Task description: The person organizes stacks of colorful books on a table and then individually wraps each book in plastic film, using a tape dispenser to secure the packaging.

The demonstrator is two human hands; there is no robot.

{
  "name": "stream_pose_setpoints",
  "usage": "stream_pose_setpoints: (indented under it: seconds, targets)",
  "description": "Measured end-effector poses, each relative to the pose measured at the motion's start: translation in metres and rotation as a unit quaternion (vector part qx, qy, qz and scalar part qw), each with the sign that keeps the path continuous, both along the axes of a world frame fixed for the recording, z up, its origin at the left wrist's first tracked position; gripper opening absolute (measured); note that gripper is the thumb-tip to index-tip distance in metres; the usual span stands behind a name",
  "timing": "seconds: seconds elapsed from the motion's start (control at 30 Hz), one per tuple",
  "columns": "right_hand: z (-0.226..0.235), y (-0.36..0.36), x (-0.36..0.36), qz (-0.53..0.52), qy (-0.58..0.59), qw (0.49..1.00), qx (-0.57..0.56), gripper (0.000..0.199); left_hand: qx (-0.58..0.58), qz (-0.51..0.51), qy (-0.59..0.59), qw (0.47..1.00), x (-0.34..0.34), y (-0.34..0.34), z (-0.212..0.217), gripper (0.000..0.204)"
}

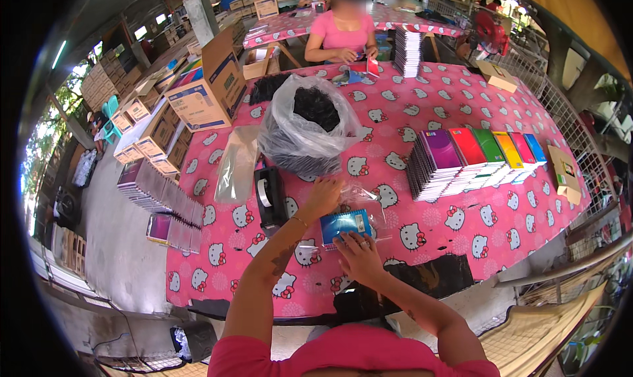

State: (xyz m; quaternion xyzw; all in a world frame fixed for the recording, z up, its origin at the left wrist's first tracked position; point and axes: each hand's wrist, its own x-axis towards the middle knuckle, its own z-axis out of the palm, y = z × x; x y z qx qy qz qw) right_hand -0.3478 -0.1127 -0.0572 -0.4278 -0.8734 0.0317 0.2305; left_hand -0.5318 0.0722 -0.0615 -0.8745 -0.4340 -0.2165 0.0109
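Observation:
A blue spiral notebook (346, 227) lies on the pink patterned table in front of me, with a clear plastic sleeve (373, 202) around or beneath it. My right hand (361, 257) rests on the notebook's near edge, fingers spread. At the sleeve's far left side, my left hand (324, 196) has its fingers bent at the film; their tips are small and partly hidden. To the left stands a black bench device (269, 198) with a pale curved strip. A stack of flat clear sleeves (236, 166) lies beyond it.
A translucent bag of black material (303, 130) stands ahead. Coloured notebook stacks (455, 163) stand right; sleeved notebooks (161, 192) are piled left. A cardboard box (208, 90) sits far left. Across the table, a person in pink (343, 31) handles a red item beside a tall stack (407, 53).

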Motion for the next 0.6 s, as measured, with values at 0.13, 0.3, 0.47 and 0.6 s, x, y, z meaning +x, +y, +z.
stream_pose_setpoints:
  seconds: [0.13,0.3,0.47,0.6]
  targets:
    - [-0.001,0.002,0.004,0.006,-0.001,1.0,0.009,0.057,-0.023,0.015,-0.007,1.0,0.005,-0.033,0.019,0.021]
    - [-0.006,0.005,-0.001,0.004,0.002,1.0,0.024,0.058,-0.008,0.051,-0.004,0.999,0.012,-0.086,0.024,0.026]
    - [-0.008,0.003,-0.005,-0.004,0.001,1.0,0.025,0.055,-0.012,0.06,-0.031,0.998,0.022,-0.11,0.032,0.035]
    - [-0.011,0.003,-0.006,-0.001,0.004,0.999,0.032,0.053,0.028,0.031,-0.017,0.999,0.022,-0.114,0.034,0.034]
